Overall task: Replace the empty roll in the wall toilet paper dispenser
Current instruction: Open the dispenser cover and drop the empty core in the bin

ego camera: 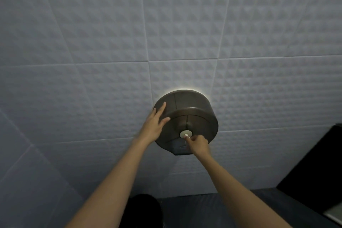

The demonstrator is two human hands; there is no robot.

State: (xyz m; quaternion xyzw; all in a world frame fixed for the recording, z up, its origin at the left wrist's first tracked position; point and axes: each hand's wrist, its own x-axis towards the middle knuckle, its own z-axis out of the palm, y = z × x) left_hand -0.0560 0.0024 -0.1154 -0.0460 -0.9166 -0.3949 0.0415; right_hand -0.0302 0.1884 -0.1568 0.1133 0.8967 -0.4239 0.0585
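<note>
The round, dark dispenser (190,116) sits on the tiled wall (92,33), its cover closed. Your left hand (154,123) lies flat on the dispenser's left side, fingers spread wide and gripping nothing. Your right hand (199,144) is at the white lock (184,134) in the middle of the dispenser's front, fingers pinched narrow on a small pale key (187,136) there. No roll shows.
</note>
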